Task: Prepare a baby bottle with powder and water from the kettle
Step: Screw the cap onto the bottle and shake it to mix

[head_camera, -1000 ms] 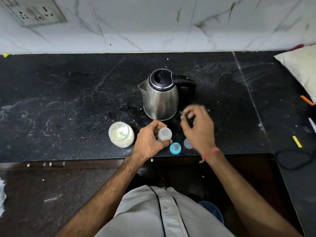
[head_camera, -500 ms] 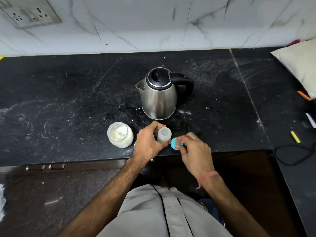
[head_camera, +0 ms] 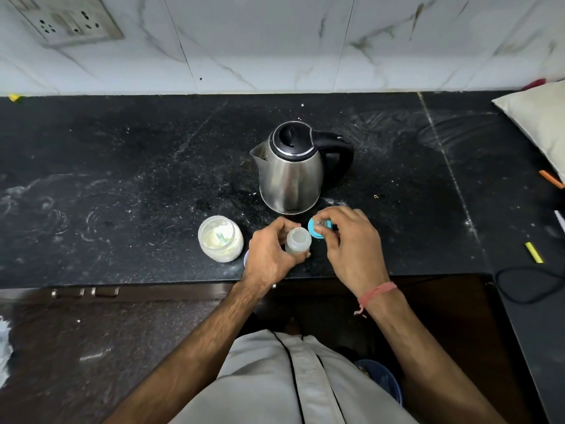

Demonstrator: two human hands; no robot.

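A small clear baby bottle (head_camera: 298, 240) stands upright near the front edge of the black counter (head_camera: 137, 185), its mouth uncovered. My left hand (head_camera: 269, 255) is wrapped around its body. My right hand (head_camera: 351, 249) pinches the blue nipple ring (head_camera: 316, 229) and holds it just right of and above the bottle's mouth. A steel kettle (head_camera: 290, 175) with a black lid and handle stands right behind the bottle, spout to the left. An open jar of pale powder (head_camera: 220, 238), with a small scoop inside, sits to the left of my left hand.
A white marble wall with a socket plate (head_camera: 70, 21) backs the counter. At the right lie a pillow (head_camera: 538, 120), a yellow stick (head_camera: 533, 252), an orange stick (head_camera: 550, 179) and a black cable (head_camera: 526, 283). A drawer front with handles (head_camera: 85, 291) runs below the counter edge.
My right hand came back from beside the kettle, picked the blue nipple ring up off the counter and lifted it to the bottle's mouth. My left hand stayed on the bottle.
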